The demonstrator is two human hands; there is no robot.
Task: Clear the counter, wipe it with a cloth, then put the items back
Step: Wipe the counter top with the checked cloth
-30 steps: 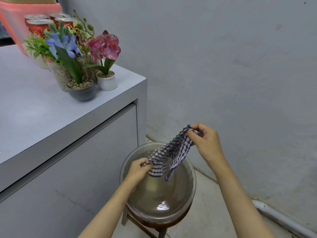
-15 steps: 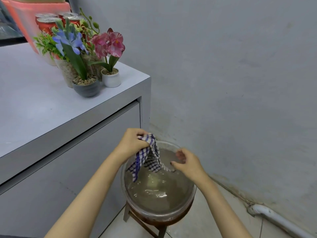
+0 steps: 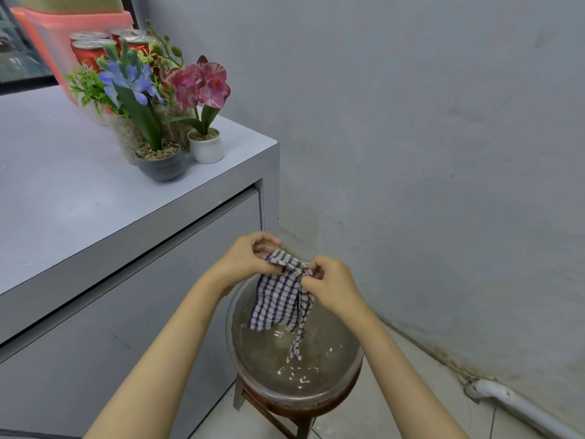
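Observation:
A blue-and-white checked cloth hangs over a clear bowl of water, its lower tip touching the water. My left hand pinches the cloth's top left corner, and my right hand grips its top right edge. The two hands are close together above the bowl's far rim. The grey counter lies to the left. At its far corner stand a blue flower in a grey pot, a pink orchid in a white pot and several red cans.
The bowl sits on a small wooden stool on the tiled floor, tight between the counter's cabinet front and the grey wall. A white pipe runs along the wall's base. A pink plastic bin stands behind the cans.
The hands came together at the cloth's top edge: my right hand, open half a second ago, now grips it. The cloth hangs spread instead of bunched, and the water ripples.

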